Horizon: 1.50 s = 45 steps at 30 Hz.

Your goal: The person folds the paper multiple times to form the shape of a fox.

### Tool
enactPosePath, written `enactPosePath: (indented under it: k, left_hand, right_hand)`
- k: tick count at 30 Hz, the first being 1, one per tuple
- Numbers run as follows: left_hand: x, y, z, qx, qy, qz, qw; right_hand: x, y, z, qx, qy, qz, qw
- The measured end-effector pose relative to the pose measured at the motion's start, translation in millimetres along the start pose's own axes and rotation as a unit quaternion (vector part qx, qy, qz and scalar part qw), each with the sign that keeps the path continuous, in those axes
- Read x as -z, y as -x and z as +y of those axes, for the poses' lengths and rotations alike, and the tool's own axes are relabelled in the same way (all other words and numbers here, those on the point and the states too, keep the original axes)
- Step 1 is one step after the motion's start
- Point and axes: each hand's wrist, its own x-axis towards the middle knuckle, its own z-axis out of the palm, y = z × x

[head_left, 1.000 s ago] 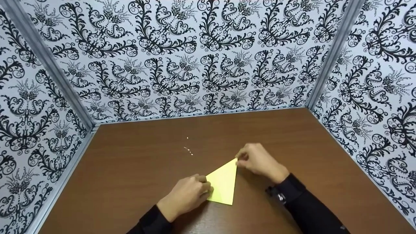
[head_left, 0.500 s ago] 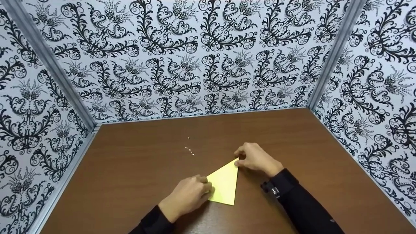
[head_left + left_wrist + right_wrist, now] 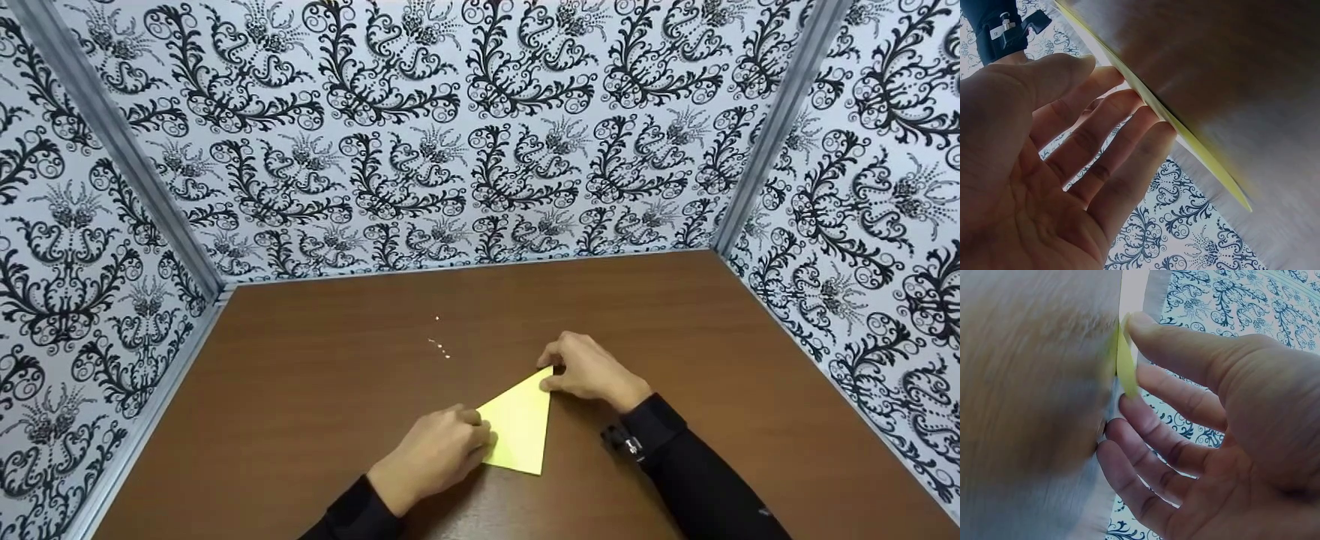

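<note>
A sheet of yellow paper, folded to a triangular shape, lies on the brown table in the head view. On its left part rests my left hand; in the left wrist view its bent fingertips press along the sheet, and the thumb stays off it. My right hand is at the sheet's far upper corner, which sits between thumb and forefinger. Seen from the right wrist, the thumb touches the yellow paper, the corner bends slightly toward the fingers, and the other fingertips are spread near the table.
Tiny white specks lie on the brown table beyond the hands. Walls with a black-and-white scroll pattern enclose the table at the back and both sides, with grey posts at the corners.
My right hand has shifted slightly left, its thumb moving down onto the paper while the forefinger parted from it. The left hand stays on the paper.
</note>
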Motion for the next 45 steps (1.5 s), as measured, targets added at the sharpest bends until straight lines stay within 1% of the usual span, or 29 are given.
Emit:
enactPosePath:
  k: [3, 9, 17, 22, 27, 32, 34, 39, 42, 45]
  left_hand:
    - [-0.3, 0.1, 0.1, 0.001, 0.002, -0.001, 1.0]
    - [-0.6, 0.3, -0.2, 0.001, 0.0, 0.002, 1.0]
    - [-1.0, -0.4, -0.6, -0.005, -0.001, 0.018, 0.9998]
    - [-1.4, -0.4, -0.7, -0.007, -0.009, 0.027, 0.9996]
    - [0.6, 0.2, 1.0, -0.005, -0.016, 0.022, 0.9996]
    - [3.0, -1.0, 0.5, 0.01, -0.004, 0.019, 0.9998]
    - [5.1, -1.6, -0.7, 0.017, -0.001, 0.026, 0.9995]
    - [18.1, -3.9, -4.1, 0.035, -0.004, 0.069, 0.997]
    - [29.0, -7.5, -6.6, 0.046, -0.005, 0.093, 0.9946]
    - [39.9, -12.6, -10.8, 0.058, -0.006, 0.123, 0.9907]
  right_hand:
    - [-1.0, 0, 0, -0.002, 0.0, 0.004, 1.0]
    - [-1.1, 0, 0, 0.008, -0.015, 0.019, 1.0]
    - [3.8, 0, -5, 0.014, -0.052, 0.028, 0.998]
    - [8.6, 1, -8, 0.026, -0.084, 0.039, 0.995]
    - [12.6, 4, -10, 0.028, -0.12, 0.042, 0.991]
    - [16.3, 3, -14, 0.019, -0.138, 0.044, 0.989]
    - [18.5, 3, -15, 0.021, -0.143, 0.049, 0.988]
    - [27.8, 5, -18, 0.018, -0.167, 0.064, 0.984]
    - [33.4, 7, -19, 0.016, -0.177, 0.084, 0.981]
    - [37.7, 8, -20, 0.018, -0.175, 0.11, 0.978]
